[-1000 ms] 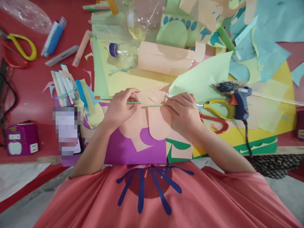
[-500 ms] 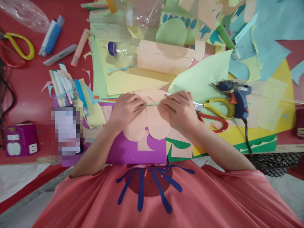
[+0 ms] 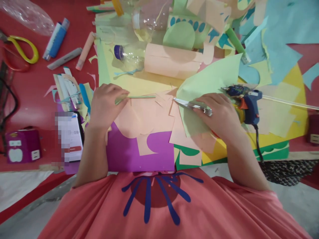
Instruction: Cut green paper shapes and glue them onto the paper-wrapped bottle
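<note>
Pinching a thin green strip point(image 3: 143, 97) between thumb and fingertips, the left hand point(image 3: 104, 106) is hovering over the left part of the work area, its back turned upward and its knuckles bending inward, and from where I am standing the forearm is running almost straight up from the sleeve point(image 3: 92, 189). The strip is lying nearly level, pointing to the right, its free end showing over the peach paper point(image 3: 149, 116) between the two hands. The right hand point(image 3: 219, 111) is spreading palm-down over the scissors point(image 3: 189, 104), fingers bending across the middle and covering most of the handles, while the forearm is slanting inward from the person's right; whether the fingers are gripping or only touching the scissors I cannot tell. Their metal blades are pointing left, towards the strip but well apart from it. Just beyond the right hand, a glue gun point(image 3: 251, 103) is lying on its side, and a purple sheet point(image 3: 124, 156) is showing nearer the person.
</note>
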